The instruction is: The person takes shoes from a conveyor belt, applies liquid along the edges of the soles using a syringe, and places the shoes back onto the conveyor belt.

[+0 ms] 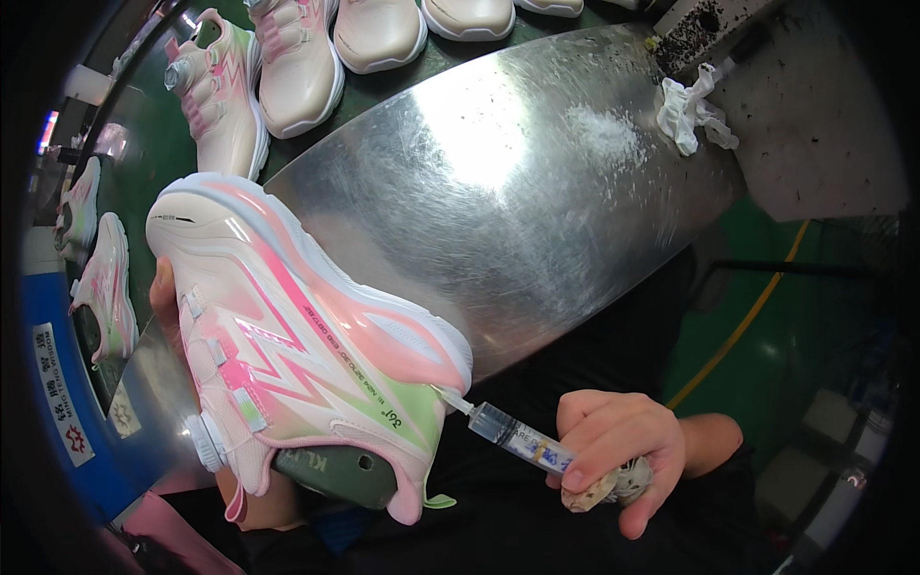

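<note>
A pink, white and green sports shoe (287, 335) is held up on its side, its sole facing up and right. A dark green shoe last (335, 476) shows in its opening. My left hand (165, 295) grips the shoe from behind, with only fingertips and part of the forearm visible. In my right hand (623, 446) is a clear plastic syringe (520, 438), its plunger end wrapped in pale, stained material. The syringe's thin tip touches or nearly touches the shoe at the heel, where sole meets upper.
Beneath the shoe lies a scratched metal plate (383, 211). Several matching shoes (297, 67) stand along the far side, others (103, 287) at the left. Crumpled white tissue (692, 113) lies at the far right, by a dirty metal piece (704, 36).
</note>
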Available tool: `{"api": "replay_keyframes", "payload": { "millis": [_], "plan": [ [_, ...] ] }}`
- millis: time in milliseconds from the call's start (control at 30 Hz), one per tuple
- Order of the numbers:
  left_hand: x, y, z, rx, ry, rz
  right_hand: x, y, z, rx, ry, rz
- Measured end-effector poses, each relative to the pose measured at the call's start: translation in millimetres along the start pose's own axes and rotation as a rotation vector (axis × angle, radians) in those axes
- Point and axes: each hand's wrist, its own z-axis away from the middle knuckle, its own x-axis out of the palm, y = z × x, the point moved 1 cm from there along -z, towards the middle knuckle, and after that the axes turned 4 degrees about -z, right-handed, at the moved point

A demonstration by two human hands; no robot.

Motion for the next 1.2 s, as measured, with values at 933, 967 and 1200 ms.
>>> {"api": "replay_keyframes", "payload": {
  "millis": [933,967,1200],
  "plan": [
    [-14.7,30.7,168.7,-0.099,0.360,-0.674,13.6,32.3,-3.4,-0.039,-0.056,0.206],
    [-12.0,27.8,179.7,-0.117,0.386,-0.663,16.7,30.3,-2.7,-0.023,-0.062,0.226],
    [-16.5,-18.7,234.0,-0.364,0.416,-0.069,30.6,14.3,-5.7,0.009,-0.043,0.273]
  ]
}}
